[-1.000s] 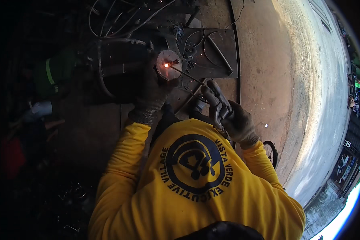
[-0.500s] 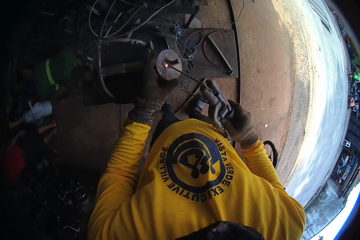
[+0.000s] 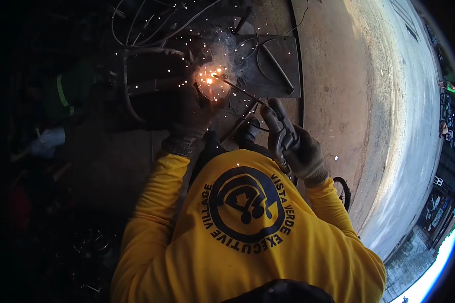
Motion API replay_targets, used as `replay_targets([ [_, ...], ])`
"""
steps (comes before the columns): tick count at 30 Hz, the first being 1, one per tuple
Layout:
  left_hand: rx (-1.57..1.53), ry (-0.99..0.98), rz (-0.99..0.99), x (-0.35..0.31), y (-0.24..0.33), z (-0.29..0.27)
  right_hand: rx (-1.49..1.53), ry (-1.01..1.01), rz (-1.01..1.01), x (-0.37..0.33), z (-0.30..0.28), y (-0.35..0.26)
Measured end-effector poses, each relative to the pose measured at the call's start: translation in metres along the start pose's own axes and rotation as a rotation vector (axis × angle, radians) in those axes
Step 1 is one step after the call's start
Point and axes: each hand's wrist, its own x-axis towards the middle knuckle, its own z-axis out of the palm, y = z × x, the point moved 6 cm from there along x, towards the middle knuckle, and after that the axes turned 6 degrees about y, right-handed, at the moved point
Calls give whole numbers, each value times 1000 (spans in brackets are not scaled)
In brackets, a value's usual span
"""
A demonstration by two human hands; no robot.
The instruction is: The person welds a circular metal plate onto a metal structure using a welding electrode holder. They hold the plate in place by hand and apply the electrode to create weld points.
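A person in a yellow shirt [image 3: 242, 272] faces a round metal disc [image 3: 215, 94]. The right hand [image 3: 308, 156] is closed around a metal electrode holder [image 3: 280, 124]; its thin rod [image 3: 243, 93] meets the disc amid bright sparks [image 3: 210, 81] and smoke [image 3: 226, 48]. The left hand [image 3: 192, 117] is at the disc's lower left; in deep shadow, I cannot tell whether it grips. 1 dark plate [image 3: 286, 60] lies beyond.

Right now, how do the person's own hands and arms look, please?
The left hand wears a dark knitted work glove with a mottled cuff; shadow hides its finger detail. The right hand wears a brownish-grey knitted glove. Both arms have long yellow sleeves, creased, without visible markings.
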Motion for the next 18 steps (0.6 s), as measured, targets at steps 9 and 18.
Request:
replay_targets([
  [9,144,-2,218,7,11,-1,-12,-19,-4,-4,6,14],
  [18,129,-24,175,4,19,0,2,-43,32,-4,9,17],
])
